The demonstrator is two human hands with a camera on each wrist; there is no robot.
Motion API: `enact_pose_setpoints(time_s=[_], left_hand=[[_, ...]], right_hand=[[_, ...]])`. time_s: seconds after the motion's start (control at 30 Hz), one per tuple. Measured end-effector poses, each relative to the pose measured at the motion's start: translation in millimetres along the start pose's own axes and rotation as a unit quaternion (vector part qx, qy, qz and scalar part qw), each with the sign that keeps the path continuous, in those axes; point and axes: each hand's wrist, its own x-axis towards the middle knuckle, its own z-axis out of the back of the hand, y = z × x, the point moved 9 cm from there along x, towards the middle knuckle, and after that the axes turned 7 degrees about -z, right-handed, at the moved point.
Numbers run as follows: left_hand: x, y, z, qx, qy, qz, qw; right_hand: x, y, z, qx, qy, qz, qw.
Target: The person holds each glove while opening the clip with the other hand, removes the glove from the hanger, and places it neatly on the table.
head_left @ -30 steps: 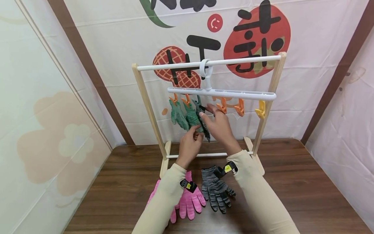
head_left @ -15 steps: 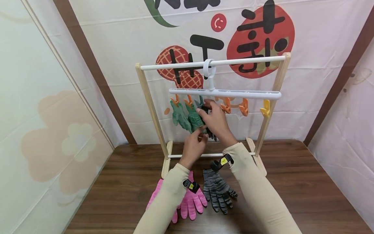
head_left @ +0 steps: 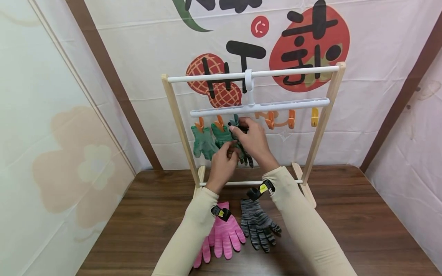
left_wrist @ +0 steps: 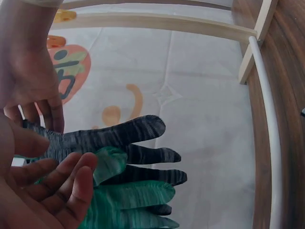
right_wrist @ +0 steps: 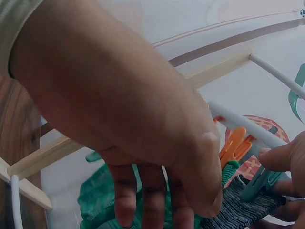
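Observation:
My right hand [head_left: 256,142] pinches a teal clothespin [right_wrist: 252,186] under the hanger bar. That pin's jaws sit on the ribbed cuff of a dark grey striped glove [left_wrist: 105,136], which hangs with its fingers down. Lower down, my left hand [head_left: 222,165] stays beside the gloves, its fingers loosely bent and its thumb close to the dark cuff in the left wrist view. Two green gloves hang just to the left, one [head_left: 204,142] from an orange clothespin [head_left: 199,124], the other [head_left: 221,134] from a second orange clothespin [head_left: 219,123]. My left hand partly covers the nearer green glove.
The white hanger [head_left: 293,103] hooks over the rod of a wooden rack [head_left: 174,111]. Two orange pins and a yellow clothespin [head_left: 314,117] hang at its right. Pink gloves [head_left: 226,234] and a grey striped glove [head_left: 257,222] lie on the table [head_left: 352,218].
The hanger has swung, its left end dropping and its right end rising. The green gloves shifted left with it. My left hand moved slightly left; my right hand stays by the teal clothespin.

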Motion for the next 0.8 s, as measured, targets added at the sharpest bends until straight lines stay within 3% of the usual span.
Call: enact_pose_setpoints(time_s=[0.27, 0.8], left_hand=[[0.5, -0.6, 4.1, -0.001, 0.011, 0.018, 0.9998], [5.7, 1.7, 9.0, 0.013, -0.014, 0.018, 0.9997]], right_hand=[[-3.6, 3, 1, 0.005, 0.002, 0.01, 0.9999], [-3.5, 4, 11, -0.024, 0.01, 0.019, 0.9995]])
